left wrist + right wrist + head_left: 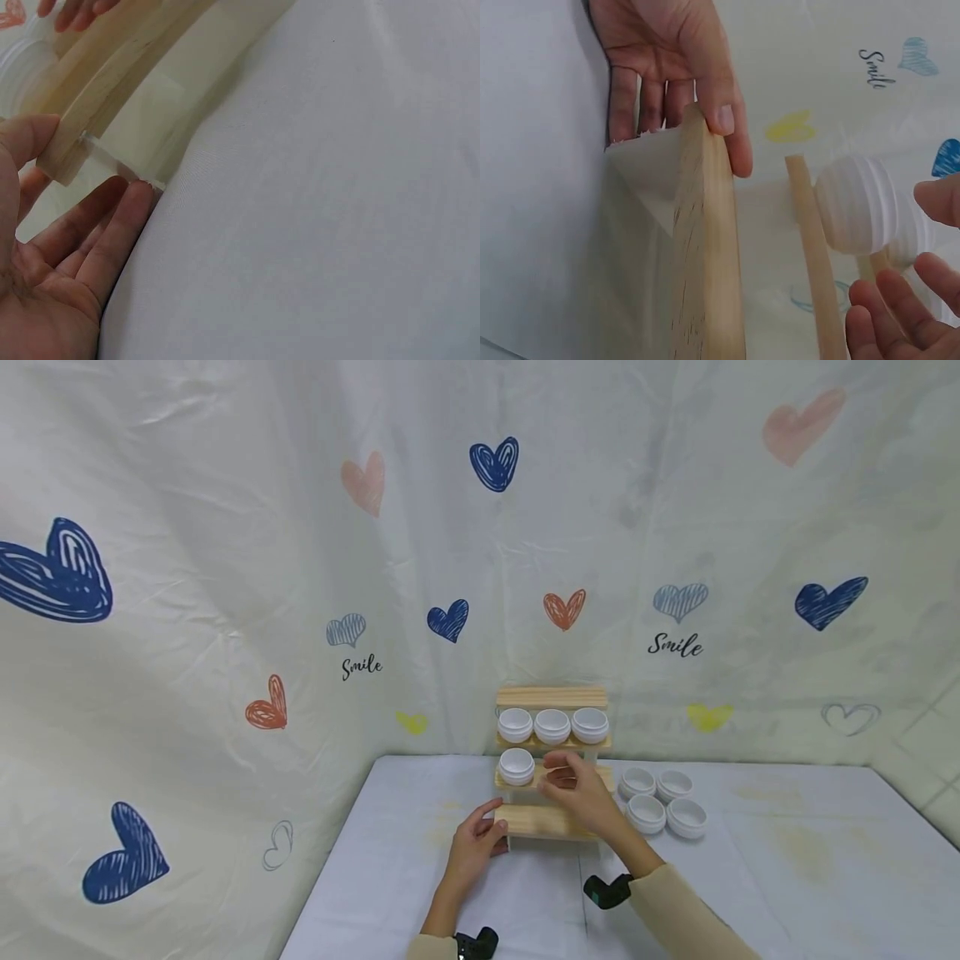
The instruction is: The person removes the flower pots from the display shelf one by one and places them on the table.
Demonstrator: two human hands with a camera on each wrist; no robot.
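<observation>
A tiered wooden stand [546,823] with clear supports stands at the back of the table. My left hand [474,846] grips the left end of its lowest board [721,247], the thumb pressing the wood and other fingers beside the clear support [112,159]. Three small white bowls [552,727] sit in a row on an upper board. One more white bowl [517,767] rests at the left of the board below. To its right hovers my right hand [579,789], fingers loosely bent, with a gap between thumb and fingers and nothing seen there.
Several white bowls [646,814] are grouped on the table right of the stand. A white cloth [757,885] covers the table. Behind it hangs a pale curtain [600,535] printed with hearts.
</observation>
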